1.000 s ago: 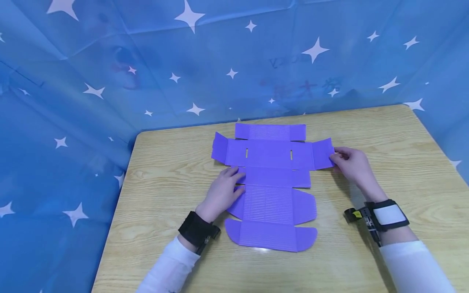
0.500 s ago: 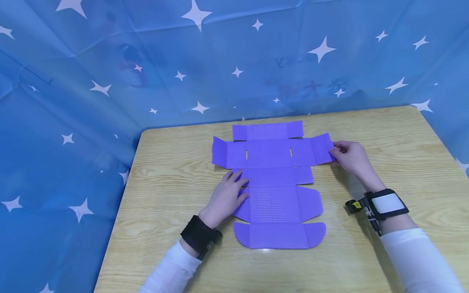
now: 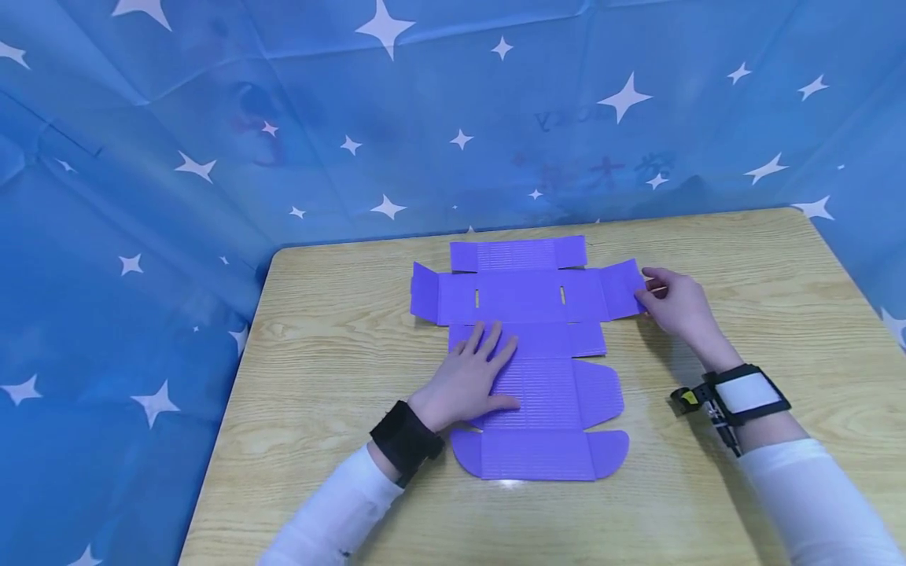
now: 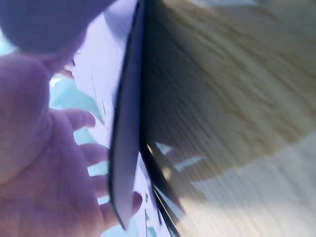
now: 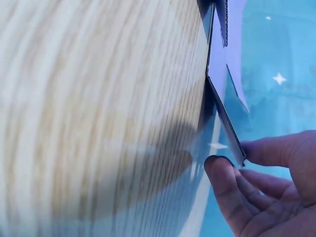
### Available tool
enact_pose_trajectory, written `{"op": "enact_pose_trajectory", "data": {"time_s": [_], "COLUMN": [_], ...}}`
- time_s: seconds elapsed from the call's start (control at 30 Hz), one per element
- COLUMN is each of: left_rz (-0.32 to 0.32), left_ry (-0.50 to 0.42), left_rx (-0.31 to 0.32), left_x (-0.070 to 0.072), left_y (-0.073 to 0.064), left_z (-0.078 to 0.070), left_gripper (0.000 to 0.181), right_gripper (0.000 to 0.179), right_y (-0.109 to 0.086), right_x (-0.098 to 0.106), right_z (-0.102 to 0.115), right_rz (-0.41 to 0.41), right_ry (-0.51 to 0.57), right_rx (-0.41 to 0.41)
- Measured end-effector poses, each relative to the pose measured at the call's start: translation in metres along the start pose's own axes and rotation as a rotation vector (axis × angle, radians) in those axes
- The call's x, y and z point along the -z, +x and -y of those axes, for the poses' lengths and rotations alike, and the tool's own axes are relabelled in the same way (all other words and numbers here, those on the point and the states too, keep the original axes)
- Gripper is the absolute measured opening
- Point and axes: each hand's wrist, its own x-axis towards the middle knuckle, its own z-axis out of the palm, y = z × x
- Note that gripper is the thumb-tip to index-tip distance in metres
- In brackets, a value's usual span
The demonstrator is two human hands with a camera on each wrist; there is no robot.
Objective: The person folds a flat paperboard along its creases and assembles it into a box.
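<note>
A purple cardboard box blank (image 3: 524, 295) lies unfolded on the wooden table, its flaps spread to both sides. My left hand (image 3: 467, 381) is over the blank's left middle part with fingers spread and straight; in the left wrist view the fingers reach across a raised purple flap (image 4: 126, 128). At the far right, my right hand (image 3: 679, 303) pinches the outer edge of the right end flap (image 3: 623, 289) between thumb and fingers. That flap (image 5: 227, 118) tilts up off the table in the right wrist view. The opposite left end flap (image 3: 425, 292) also stands tilted up.
The wooden table (image 3: 340, 314) extends around the blank on all sides. Behind it and to the left hangs a blue curtain (image 3: 425, 94) with white stars. Each wrist wears a black strap (image 3: 406, 442) with a camera.
My left hand has slid right, farther onto the blank, and its fingers have spread. The right hand keeps its pinch on the end flap, almost unmoved. The head view has shifted slightly.
</note>
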Motion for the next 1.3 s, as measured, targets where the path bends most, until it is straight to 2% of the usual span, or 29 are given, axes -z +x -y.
{"op": "enact_pose_trajectory", "data": {"time_s": [0.1,0.3,0.6,0.8,0.93,1.13,1.3], "left_rz": [0.056,0.092,0.163,0.174,0.172,0.167,0.163], "left_ry": [-0.004,0.02,0.013,0.054,0.062,0.068,0.095], "left_rx": [-0.036,-0.087,-0.064,-0.061,-0.061,-0.061,-0.064], "left_x": [0.002,0.003,-0.002,-0.004,-0.004,-0.004,-0.006], "left_y": [0.005,0.011,0.013,0.015,0.015,0.015,0.017], "left_z": [-0.005,-0.011,-0.015,-0.017,-0.017,-0.018,-0.018], "left_gripper": [0.097,0.097,0.103,0.105,0.105,0.105,0.106], "right_gripper": [0.05,0.051,0.055,0.055,0.063,0.091,0.101], "right_y": [0.001,0.001,0.0,0.002,0.006,0.018,0.032], "right_x": [-0.002,-0.004,-0.007,-0.007,-0.006,-0.004,-0.009], "right_z": [0.0,0.0,-0.002,0.0,0.003,0.022,0.048], "right_rz": [-0.013,0.0,0.022,0.021,0.039,0.131,0.255], "right_ry": [-0.009,-0.024,-0.06,-0.073,-0.153,-0.333,-0.426], "right_rx": [0.024,0.036,0.049,0.065,0.075,0.124,0.178]}}
